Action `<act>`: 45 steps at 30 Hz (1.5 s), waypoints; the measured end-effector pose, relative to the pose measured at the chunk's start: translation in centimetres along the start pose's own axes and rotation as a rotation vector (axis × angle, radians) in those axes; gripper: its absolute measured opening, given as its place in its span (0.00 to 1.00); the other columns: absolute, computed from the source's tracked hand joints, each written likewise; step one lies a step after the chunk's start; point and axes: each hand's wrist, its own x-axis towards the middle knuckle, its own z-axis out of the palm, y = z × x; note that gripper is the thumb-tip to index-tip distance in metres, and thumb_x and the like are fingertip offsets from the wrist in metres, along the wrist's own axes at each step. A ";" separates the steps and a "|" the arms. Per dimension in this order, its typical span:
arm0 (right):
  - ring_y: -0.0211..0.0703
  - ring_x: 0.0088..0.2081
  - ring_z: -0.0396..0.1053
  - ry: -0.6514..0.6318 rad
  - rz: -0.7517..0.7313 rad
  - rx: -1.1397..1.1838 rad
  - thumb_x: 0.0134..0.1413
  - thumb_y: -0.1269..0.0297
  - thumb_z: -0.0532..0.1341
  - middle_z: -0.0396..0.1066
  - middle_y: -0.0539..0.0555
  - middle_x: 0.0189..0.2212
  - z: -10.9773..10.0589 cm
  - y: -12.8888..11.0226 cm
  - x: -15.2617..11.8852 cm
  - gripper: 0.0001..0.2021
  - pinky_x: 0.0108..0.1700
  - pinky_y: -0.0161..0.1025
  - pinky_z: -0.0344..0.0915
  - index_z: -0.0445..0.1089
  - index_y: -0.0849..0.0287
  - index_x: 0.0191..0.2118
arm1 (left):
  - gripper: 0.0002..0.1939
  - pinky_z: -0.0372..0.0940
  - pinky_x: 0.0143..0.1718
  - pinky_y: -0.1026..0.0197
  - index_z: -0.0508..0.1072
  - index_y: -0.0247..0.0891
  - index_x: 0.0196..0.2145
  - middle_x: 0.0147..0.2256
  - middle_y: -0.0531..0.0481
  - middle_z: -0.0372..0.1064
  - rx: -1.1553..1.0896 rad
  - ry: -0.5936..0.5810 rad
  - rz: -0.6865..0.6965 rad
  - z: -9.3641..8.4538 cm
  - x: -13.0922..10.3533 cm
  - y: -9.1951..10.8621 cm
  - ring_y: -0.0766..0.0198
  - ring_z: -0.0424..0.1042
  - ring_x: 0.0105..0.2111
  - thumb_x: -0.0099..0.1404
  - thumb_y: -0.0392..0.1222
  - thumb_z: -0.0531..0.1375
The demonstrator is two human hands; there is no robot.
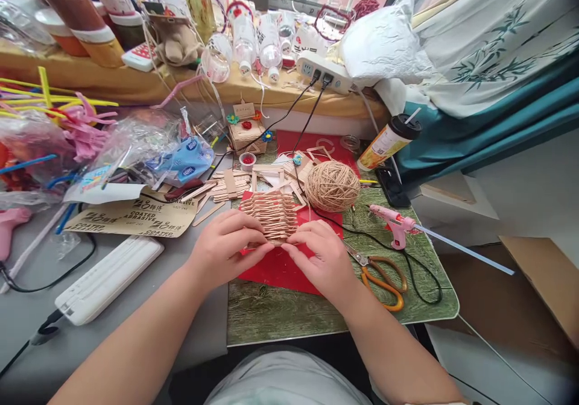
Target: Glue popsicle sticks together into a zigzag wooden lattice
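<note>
Between my two hands is a stacked popsicle-stick structure (270, 212), built up in layers with ridged sides, over a red sheet (271, 272). My left hand (228, 242) grips its near left corner with thumb and fingers. At the near right corner, my right hand (322, 251) pinches the structure the same way. Just behind it lie loose popsicle sticks (230, 185), a small stick frame (268, 176) and a ball of twine (333, 185). The underside of the structure is hidden.
Orange-handled scissors (382, 278) and a pink glue gun (395, 221) with its cord lie at right. A lidded drink cup (389, 143) stands behind them. To the left are sandpaper (136, 215), a white power strip (108, 278) and plastic bags. Bottles and paint jars (76, 16) crowd the sill.
</note>
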 end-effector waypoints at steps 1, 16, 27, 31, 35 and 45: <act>0.48 0.41 0.74 -0.032 0.008 0.016 0.70 0.67 0.69 0.79 0.53 0.37 -0.2 0.1 0.2 0.04 0.47 0.48 0.72 0.78 0.53 0.40 | 0.08 0.71 0.44 0.57 0.76 0.42 0.39 0.39 0.50 0.80 -0.014 -0.003 -0.011 0.0 0.0 0.0 0.63 0.77 0.38 0.69 0.37 0.72; 0.47 0.40 0.76 -0.087 -0.107 0.010 0.73 0.69 0.65 0.80 0.54 0.38 -0.6 0.8 0.6 0.03 0.48 0.48 0.71 0.74 0.53 0.43 | 0.10 0.70 0.44 0.56 0.77 0.42 0.45 0.42 0.48 0.79 -0.021 -0.039 -0.019 -0.1 -0.1 0.1 0.62 0.77 0.40 0.69 0.32 0.69; 0.47 0.37 0.75 0.163 0.082 -0.140 0.67 0.72 0.67 0.79 0.53 0.36 -6.9 3.7 -7.7 0.06 0.43 0.47 0.71 0.77 0.53 0.44 | 0.08 0.69 0.42 0.54 0.77 0.42 0.41 0.41 0.48 0.79 -0.002 -0.070 -0.029 -0.4 0.0 0.3 0.61 0.77 0.38 0.67 0.33 0.69; 0.48 0.35 0.75 0.444 0.347 -0.289 0.70 0.62 0.64 0.78 0.53 0.33 -10.6 7.3 -12.2 0.09 0.42 0.46 0.71 0.77 0.54 0.36 | 0.07 0.68 0.42 0.54 0.76 0.43 0.39 0.39 0.49 0.79 -0.035 -0.069 -0.056 -0.3 0.1 0.6 0.61 0.76 0.37 0.67 0.32 0.69; 0.51 0.41 0.75 0.509 0.541 -0.450 0.64 0.53 0.68 0.77 0.58 0.46 -12.4 10.8 -13.5 0.13 0.49 0.51 0.74 0.78 0.55 0.46 | 0.06 0.69 0.42 0.56 0.77 0.42 0.37 0.40 0.50 0.79 -0.063 -0.060 -0.136 -0.1 0.0 0.7 0.63 0.75 0.36 0.68 0.32 0.68; 0.62 0.56 0.78 0.542 0.729 -0.229 0.53 0.49 0.74 0.77 0.67 0.57 -12.5 15.8 -10.1 0.33 0.60 0.60 0.75 0.71 0.58 0.61 | 0.06 0.72 0.56 0.48 0.78 0.42 0.34 0.47 0.47 0.81 -0.016 -0.013 -0.158 -0.3 0.1 0.4 0.55 0.77 0.49 0.67 0.33 0.68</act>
